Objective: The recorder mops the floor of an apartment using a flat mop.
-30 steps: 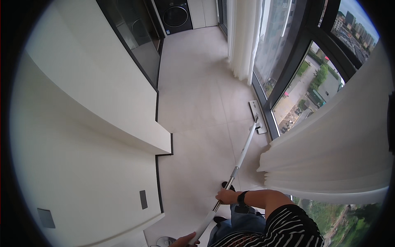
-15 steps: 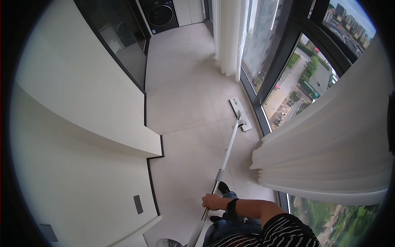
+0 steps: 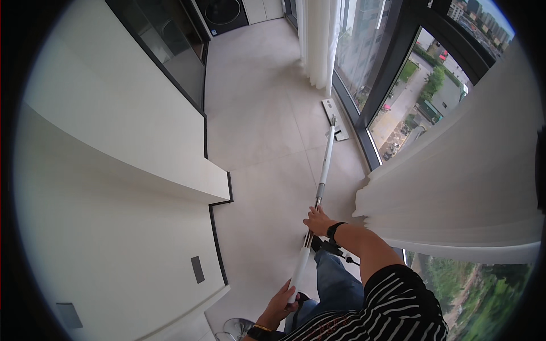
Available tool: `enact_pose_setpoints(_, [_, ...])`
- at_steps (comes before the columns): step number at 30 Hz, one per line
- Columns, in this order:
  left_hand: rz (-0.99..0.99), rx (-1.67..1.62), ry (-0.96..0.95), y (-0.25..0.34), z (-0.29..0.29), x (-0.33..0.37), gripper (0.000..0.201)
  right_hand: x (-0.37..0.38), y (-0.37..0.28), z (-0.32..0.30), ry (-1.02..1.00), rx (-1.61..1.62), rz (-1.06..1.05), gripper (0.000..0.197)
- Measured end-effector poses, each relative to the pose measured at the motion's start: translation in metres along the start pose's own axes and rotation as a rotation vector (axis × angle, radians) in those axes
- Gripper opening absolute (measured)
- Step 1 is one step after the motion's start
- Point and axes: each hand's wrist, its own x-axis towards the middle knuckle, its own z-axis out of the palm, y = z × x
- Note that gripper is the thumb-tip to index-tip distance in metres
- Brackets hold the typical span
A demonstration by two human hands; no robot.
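Observation:
A flat mop [image 3: 326, 165] with a white and metal pole slants away from me across the floor. Its flat pale head [image 3: 329, 111] lies on the tiles beside the window frame, just short of the far curtain. My right hand [image 3: 319, 220] is wrapped round the metal part of the pole, below the grey collar. Lower down, my left hand [image 3: 281, 301] grips the white handle near its end. Both wrists carry dark bands.
Beige floor tiles [image 3: 256, 131] run between a white wall [image 3: 131, 250] on the left and tall dark-framed windows on the right. White curtains [image 3: 455, 193] hang to near the floor. A washing machine [image 3: 223, 14] stands at the far end. A round metal base [image 3: 236, 327] is at bottom left.
The mop head has slid farther away along the window side. My right hand has moved forward with the pole, and my left hand has come into view on the handle.

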Motion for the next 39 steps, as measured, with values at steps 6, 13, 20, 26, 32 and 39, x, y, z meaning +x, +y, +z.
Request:
enact_pose_setpoints(6, [-0.058,-0.016,0.301,-0.164,-0.141,-0.193,0.039,-0.092,-0.241,0.086,0.039,0.23,-0.273,0.029])
enact_pose_setpoints(13, [0.248,1.109,0.744,-0.2,-0.093,-0.337,0.043,-0.129,-0.333,0.101,0.312,0.353,-0.282,0.01])
enact_pose_setpoints(20, [0.613,1.576,0.378,-0.211,-0.095,-0.214,0.067,-0.146,-0.217,0.094,-0.033,0.103,-0.006,0.01])
enact_pose_setpoints(26, [0.449,1.587,0.278,-0.247,-0.063,-0.173,0.075,-0.201,-0.2,0.135,0.122,0.153,0.287,0.015])
enact_pose_setpoints(32, [0.414,1.703,0.198,-0.317,-0.096,-0.236,0.069,-0.263,-0.284,0.183,0.232,0.218,0.204,0.012])
enact_pose_setpoints(39, [0.256,1.633,0.19,-0.407,-0.098,-0.31,0.064,-0.364,-0.364,0.225,0.168,0.238,0.148,0.012])
